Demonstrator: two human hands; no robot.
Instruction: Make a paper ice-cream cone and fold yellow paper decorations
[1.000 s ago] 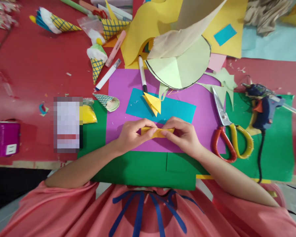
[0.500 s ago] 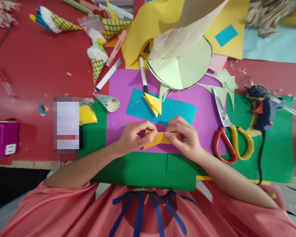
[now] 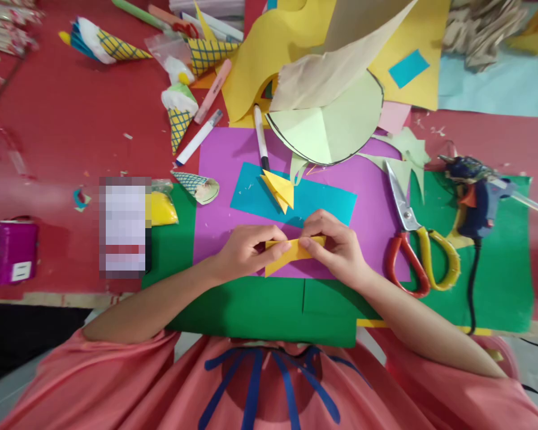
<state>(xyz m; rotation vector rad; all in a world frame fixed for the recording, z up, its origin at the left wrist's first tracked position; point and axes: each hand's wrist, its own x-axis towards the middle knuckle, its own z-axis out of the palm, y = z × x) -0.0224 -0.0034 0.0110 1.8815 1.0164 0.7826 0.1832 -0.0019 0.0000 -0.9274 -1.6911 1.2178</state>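
Note:
My left hand (image 3: pixel 251 249) pinches one side of a small strip of orange-yellow paper (image 3: pixel 290 253). On its other side, my right hand (image 3: pixel 334 243) grips the same strip between thumb and fingers. The strip is held over a purple sheet (image 3: pixel 233 143), and parts of it are hidden by my fingers. Just beyond my hands lies a blue paper rectangle (image 3: pixel 327 194) with a folded yellow paper piece (image 3: pixel 281 190) on it. A marker (image 3: pixel 260 134) touches the area behind that piece.
Scissors with red and yellow handles (image 3: pixel 410 230) and a glue gun (image 3: pixel 477 203) lie at the right on a green sheet (image 3: pixel 511 269). Paper cones (image 3: pixel 179 122) and a pale green disc (image 3: pixel 345 125) sit farther back. A purple box (image 3: pixel 11 251) stands at far left.
My left fingers have shifted slightly right along the paper strip, and its left end now tilts lower. Both hands still hold it. The surroundings shift slightly in view.

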